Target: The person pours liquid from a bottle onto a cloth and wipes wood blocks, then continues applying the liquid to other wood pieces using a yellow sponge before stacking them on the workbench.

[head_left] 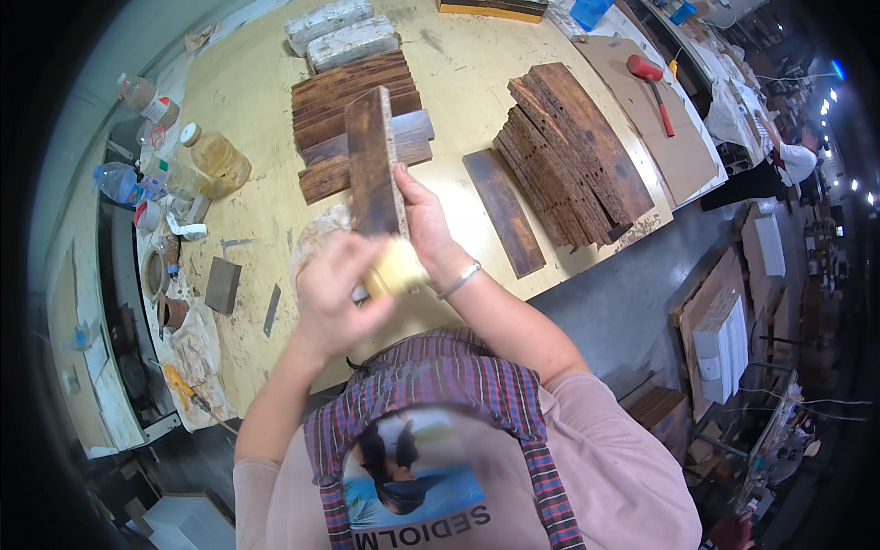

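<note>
My right hand [425, 220] is closed around the lower part of a dark brown wooden board [370, 163], tilted up off the table. A yellow block [396, 268] is pinched in my left hand [339, 286], against the board's lower end. Both the block and this hand are smeared by motion, so whether it is a sponge or a sanding block cannot be made out. Behind the board lies a row of dark wooden boards [353, 99]. To the right, one flat board [504, 213] rests beside a stack of similar boards [579, 151].
Plastic bottles and a jar of yellowish liquid [220, 158] stand at the table's left. Two whitish wrapped blocks [352, 44] lie at the back. A dark block [223, 285] and a rag [195, 357] are nearer left. A red mallet [653, 90] lies on cardboard; a person [790, 163] stands far right.
</note>
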Action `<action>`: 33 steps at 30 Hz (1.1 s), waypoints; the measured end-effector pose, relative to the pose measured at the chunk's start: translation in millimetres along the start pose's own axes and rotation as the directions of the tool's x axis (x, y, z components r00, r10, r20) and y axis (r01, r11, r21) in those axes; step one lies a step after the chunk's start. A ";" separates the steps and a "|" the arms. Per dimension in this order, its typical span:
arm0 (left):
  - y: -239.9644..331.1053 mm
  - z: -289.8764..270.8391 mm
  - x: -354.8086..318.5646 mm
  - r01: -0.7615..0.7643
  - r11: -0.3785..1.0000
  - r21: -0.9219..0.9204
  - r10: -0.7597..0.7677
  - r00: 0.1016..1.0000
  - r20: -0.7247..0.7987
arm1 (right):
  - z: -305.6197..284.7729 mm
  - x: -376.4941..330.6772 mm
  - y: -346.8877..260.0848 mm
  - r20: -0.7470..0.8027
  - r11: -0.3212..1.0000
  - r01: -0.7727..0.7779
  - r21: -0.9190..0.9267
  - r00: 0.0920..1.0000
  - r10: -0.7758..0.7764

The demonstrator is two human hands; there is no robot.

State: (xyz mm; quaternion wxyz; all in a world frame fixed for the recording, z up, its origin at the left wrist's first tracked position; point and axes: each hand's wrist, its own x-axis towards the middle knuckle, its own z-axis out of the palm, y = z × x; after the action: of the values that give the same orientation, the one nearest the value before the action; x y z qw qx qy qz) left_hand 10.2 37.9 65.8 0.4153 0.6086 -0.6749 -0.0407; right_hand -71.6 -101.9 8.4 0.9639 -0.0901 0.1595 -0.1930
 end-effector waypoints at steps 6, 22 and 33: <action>9.6 -18.4 13.7 0.008 1.000 0.020 -0.007 0.999 -0.052 | -19.1 2.7 6.4 0.176 0.996 -0.086 0.038 0.981 0.078; -60.6 -27.0 47.1 0.169 0.984 0.060 -0.158 0.975 -0.154 | 4.0 -28.7 28.6 0.023 0.945 -0.229 -0.232 0.970 0.241; -105.9 -61.8 56.1 0.307 0.920 0.244 -0.218 0.918 -0.332 | -4.8 -47.6 22.2 0.070 0.912 -0.395 -0.116 0.912 0.404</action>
State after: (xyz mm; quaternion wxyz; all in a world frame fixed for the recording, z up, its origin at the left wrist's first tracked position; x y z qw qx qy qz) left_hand 136.1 -9.3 75.4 0.4090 0.7478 -0.5141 0.0955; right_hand -107.3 -63.2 11.7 0.9837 -0.1123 0.1391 0.0207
